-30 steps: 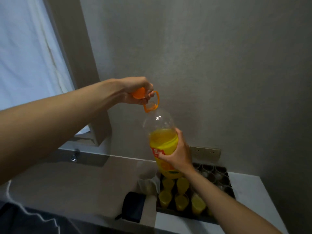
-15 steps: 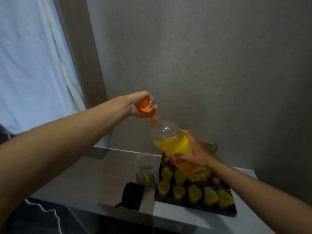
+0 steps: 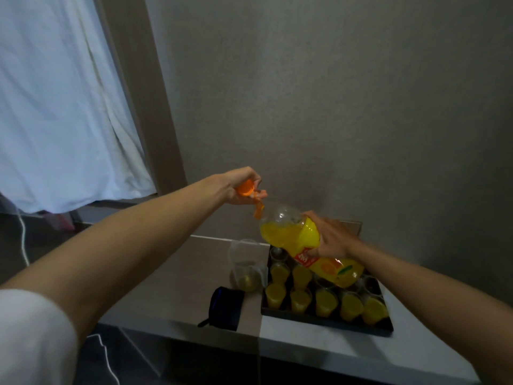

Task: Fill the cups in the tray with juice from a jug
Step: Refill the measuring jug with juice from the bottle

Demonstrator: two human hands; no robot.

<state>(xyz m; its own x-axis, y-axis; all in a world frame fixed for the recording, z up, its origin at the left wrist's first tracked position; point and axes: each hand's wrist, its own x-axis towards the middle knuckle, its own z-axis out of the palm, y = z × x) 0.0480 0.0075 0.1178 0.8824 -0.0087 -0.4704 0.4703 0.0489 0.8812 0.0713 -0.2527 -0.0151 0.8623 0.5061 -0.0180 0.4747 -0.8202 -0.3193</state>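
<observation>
Grey counter (image 3: 177,284) against a plain grey wall (image 3: 333,107). A small dark pouch (image 3: 225,307) lies near the counter's front edge; behind it stands a clear plastic bag (image 3: 247,269) with yellowish contents. White curtain (image 3: 61,107) hangs at left, a white cable (image 3: 23,240) below.
</observation>
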